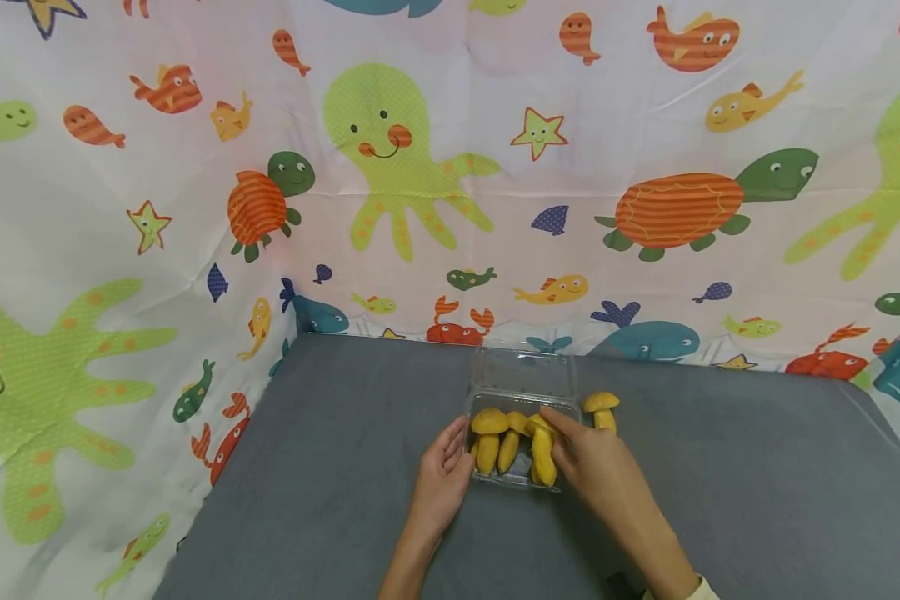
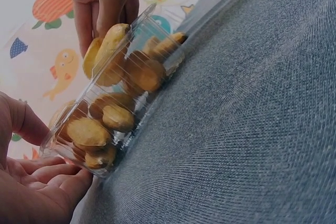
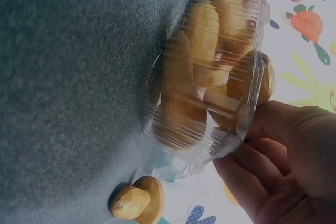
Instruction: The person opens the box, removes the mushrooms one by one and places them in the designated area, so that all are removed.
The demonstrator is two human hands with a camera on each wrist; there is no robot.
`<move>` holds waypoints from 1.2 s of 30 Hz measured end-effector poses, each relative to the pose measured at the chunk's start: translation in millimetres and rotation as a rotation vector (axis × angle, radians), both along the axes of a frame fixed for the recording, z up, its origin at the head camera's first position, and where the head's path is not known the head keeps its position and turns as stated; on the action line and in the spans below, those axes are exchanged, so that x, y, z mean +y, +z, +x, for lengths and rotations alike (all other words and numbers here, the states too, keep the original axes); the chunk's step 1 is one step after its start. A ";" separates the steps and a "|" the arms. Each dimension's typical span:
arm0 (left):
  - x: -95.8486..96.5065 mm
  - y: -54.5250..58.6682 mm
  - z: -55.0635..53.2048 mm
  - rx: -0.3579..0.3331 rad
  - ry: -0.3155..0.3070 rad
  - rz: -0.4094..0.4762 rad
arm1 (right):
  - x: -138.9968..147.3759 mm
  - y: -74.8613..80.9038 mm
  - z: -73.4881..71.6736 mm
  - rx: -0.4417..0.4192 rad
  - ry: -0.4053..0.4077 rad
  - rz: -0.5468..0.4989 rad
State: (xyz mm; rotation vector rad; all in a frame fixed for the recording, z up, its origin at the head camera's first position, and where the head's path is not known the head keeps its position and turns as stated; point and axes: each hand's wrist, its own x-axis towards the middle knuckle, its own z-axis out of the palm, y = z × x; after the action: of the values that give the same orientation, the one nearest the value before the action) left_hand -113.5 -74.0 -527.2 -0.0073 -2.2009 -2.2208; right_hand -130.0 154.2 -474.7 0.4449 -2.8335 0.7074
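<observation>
While left grip [image 1: 442,467] holds box [image 1: 522,373], right grip [image 1: 598,462] — slanted inward — pinching mushroom [image 1: 543,457]

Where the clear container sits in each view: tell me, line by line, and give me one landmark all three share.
Head: the clear container is below centre, slightly right, its lid open toward the back.
Left wrist: left of centre, slanting up toward the right.
Right wrist: upper middle, slightly right of centre.
Shared landmark: the right hand, right of the container in head, upper left in left wrist, lower right in right wrist.
</observation>
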 end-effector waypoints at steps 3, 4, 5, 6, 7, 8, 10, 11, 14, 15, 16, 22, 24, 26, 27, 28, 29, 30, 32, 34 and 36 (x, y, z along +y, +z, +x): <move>0.2 0.7 -0.7 -0.001 0.002 0.001 | 2.0 1.7 0.1 0.005 0.001 -0.008; 0.3 1.0 -0.8 0.000 0.001 0.001 | 2.8 2.2 0.3 0.004 0.000 -0.007; 0.4 1.1 -1.0 0.000 0.001 0.001 | 3.4 2.5 0.3 0.002 -0.002 -0.006; 0.5 1.2 -1.1 0.000 0.000 0.001 | 4.0 2.9 0.3 -0.003 -0.005 -0.008; 0.5 1.2 -1.4 0.001 0.000 0.001 | 4.6 3.2 0.4 -0.011 -0.008 -0.012; 0.5 1.1 -1.4 0.003 0.000 0.000 | 5.0 3.5 0.3 -0.018 -0.012 -0.018; 0.5 0.8 -1.8 0.005 0.001 0.000 | 6.4 3.8 0.2 -0.019 -0.025 -0.039; 0.5 0.5 -2.1 0.005 0.003 -0.001 | 7.2 3.8 0.0 -0.016 -0.030 -0.054; 0.4 0.2 -2.2 0.007 0.007 0.000 | 10.7 3.1 -0.1 0.009 -0.054 -0.103; 0.4 0.2 -2.3 0.007 0.007 0.000 | 12.2 2.8 -0.1 0.023 -0.063 -0.119; 0.3 0.1 -2.3 0.006 0.008 -0.001 | 13.9 2.5 -0.1 0.037 -0.067 -0.131; 0.2 0.8 -0.6 0.001 0.009 -0.009 | 25.3 2.0 -1.2 0.122 -0.088 -0.173; 0.0 1.0 -0.1 0.003 0.011 -0.007 | 29.1 2.4 -2.2 0.143 -0.099 -0.176; -0.2 1.1 0.2 0.005 0.013 -0.004 | 32.5 3.2 -3.5 0.175 -0.113 -0.179; -0.3 1.0 0.3 0.005 0.013 -0.002 | 34.2 4.0 -3.8 0.186 -0.121 -0.183; -0.4 0.9 0.3 0.006 0.014 0.001 | 35.7 5.0 -4.1 0.201 -0.126 -0.191; -0.5 0.8 0.5 0.006 0.013 0.003 | 37.5 5.8 -4.4 0.209 -0.133 -0.198; -0.5 0.9 0.7 0.005 0.013 0.003 | 39.5 6.4 -4.8 0.219 -0.141 -0.204; -0.5 0.5 0.8 0.006 0.011 0.003 | 43.6 7.5 -5.6 0.227 -0.156 -0.220; -0.3 0.1 0.8 0.006 0.011 -0.003 | 48.3 8.0 -6.7 0.232 -0.174 -0.231; 0.0 -0.2 0.6 0.007 0.009 -0.009 | 52.9 8.3 -7.5 0.238 -0.204 -0.235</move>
State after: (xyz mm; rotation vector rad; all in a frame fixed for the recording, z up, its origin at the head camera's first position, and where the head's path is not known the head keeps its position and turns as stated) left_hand -112.8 -74.0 -527.4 -0.0049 -2.2026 -2.2033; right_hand -137.5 207.0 -466.4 0.1849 -2.4902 0.8673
